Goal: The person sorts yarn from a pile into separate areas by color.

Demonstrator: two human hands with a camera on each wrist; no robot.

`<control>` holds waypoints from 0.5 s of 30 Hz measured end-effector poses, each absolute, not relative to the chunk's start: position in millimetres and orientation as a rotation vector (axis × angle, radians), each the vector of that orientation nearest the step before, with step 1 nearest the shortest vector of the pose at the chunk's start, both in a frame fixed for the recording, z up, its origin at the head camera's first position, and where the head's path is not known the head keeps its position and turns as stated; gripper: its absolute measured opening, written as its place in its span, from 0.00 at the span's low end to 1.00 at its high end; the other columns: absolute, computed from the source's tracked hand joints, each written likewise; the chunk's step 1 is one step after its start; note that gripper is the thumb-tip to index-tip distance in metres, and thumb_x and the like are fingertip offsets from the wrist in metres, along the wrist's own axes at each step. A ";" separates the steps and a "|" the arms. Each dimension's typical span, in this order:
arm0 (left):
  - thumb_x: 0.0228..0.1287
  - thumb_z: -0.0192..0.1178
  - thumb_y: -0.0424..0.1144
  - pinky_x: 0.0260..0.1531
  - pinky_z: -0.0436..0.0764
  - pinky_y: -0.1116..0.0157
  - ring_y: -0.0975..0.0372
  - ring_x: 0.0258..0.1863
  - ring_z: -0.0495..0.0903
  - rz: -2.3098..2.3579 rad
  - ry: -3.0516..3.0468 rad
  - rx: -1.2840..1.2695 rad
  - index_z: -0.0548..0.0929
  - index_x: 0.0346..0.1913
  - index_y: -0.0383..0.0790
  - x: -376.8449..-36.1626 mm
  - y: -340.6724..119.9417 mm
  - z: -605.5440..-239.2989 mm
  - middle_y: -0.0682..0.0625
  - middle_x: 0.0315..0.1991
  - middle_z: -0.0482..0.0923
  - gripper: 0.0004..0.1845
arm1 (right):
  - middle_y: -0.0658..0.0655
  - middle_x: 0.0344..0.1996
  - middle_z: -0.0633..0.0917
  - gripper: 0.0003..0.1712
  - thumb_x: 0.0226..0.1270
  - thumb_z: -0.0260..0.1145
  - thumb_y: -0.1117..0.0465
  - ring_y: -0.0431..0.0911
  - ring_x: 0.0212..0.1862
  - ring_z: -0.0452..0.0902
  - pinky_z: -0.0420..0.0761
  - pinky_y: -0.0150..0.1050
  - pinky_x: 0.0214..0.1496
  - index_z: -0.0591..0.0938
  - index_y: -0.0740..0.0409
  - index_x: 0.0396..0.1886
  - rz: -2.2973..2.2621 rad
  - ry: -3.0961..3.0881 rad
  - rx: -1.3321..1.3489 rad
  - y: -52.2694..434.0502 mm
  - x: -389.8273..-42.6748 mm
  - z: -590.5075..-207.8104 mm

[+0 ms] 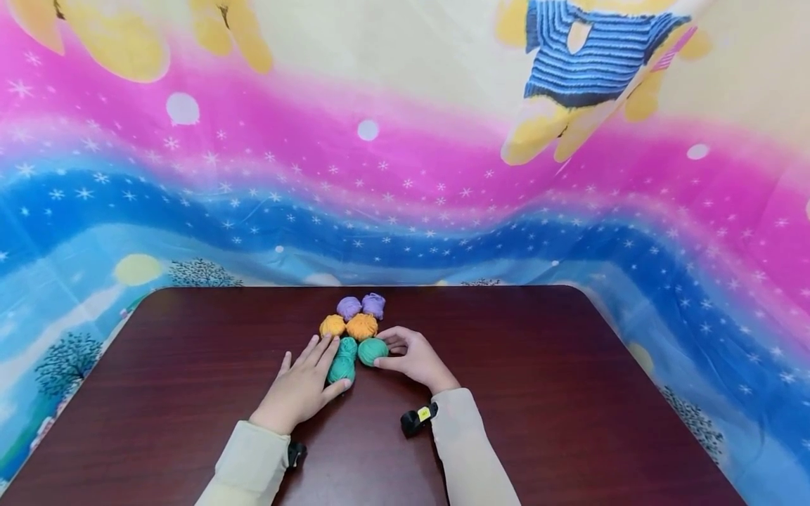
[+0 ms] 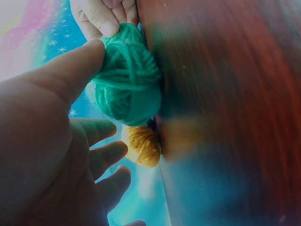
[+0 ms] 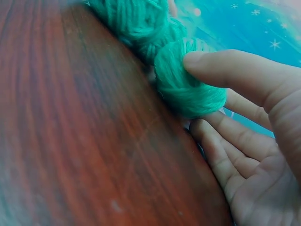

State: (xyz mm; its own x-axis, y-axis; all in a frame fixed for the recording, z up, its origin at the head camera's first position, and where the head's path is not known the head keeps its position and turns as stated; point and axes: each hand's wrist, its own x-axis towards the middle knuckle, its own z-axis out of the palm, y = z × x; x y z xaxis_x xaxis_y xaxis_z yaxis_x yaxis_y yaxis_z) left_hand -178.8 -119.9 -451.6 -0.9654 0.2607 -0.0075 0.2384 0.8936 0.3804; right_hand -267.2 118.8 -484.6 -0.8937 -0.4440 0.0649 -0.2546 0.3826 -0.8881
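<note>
Three green yarn balls lie close together on a dark wooden table [image 1: 538, 393]. My right hand [image 1: 418, 360] pinches the rightmost green ball [image 1: 372, 352] between thumb and fingers; the right wrist view shows the thumb on its upper side. My left hand [image 1: 299, 388] lies palm down with fingers spread beside the other two, the nearer green ball [image 1: 340, 370] and the farther green ball [image 1: 346, 346]. Its thumb touches the nearer one, which fills the middle of the left wrist view. Just behind sit a yellow yarn ball [image 1: 332, 325] and an orange yarn ball [image 1: 363, 326].
Two purple yarn balls, the left one [image 1: 349, 308] and the right one [image 1: 373, 305], stand at the table's far edge. A printed cloth [image 1: 405, 176] hangs behind and around the table. Black straps [image 1: 418, 420] are worn at both wrists.
</note>
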 end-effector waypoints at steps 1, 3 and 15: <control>0.74 0.57 0.56 0.69 0.50 0.30 0.42 0.79 0.49 0.595 2.997 0.393 0.58 0.79 0.36 -178.9 -120.0 -451.9 0.39 0.80 0.53 0.41 | 0.49 0.47 0.85 0.24 0.59 0.79 0.57 0.44 0.50 0.81 0.81 0.44 0.58 0.85 0.49 0.55 -1.529 2.454 -0.623 119.1 -267.2 -484.5; 0.74 0.57 0.56 0.69 0.50 0.30 0.42 0.79 0.49 0.598 2.993 0.394 0.59 0.79 0.36 -179.2 -120.1 -452.6 0.39 0.80 0.53 0.41 | 0.50 0.47 0.85 0.24 0.59 0.80 0.57 0.44 0.49 0.82 0.81 0.43 0.57 0.85 0.50 0.55 -1.547 2.448 -0.616 119.9 -267.3 -484.6; 0.75 0.55 0.56 0.69 0.50 0.30 0.42 0.79 0.48 0.624 2.977 0.403 0.59 0.79 0.37 -180.2 -121.5 -454.1 0.39 0.80 0.53 0.40 | 0.52 0.48 0.86 0.23 0.61 0.78 0.56 0.47 0.49 0.82 0.84 0.40 0.52 0.85 0.49 0.56 -1.689 2.405 -0.590 127.5 -269.5 -485.0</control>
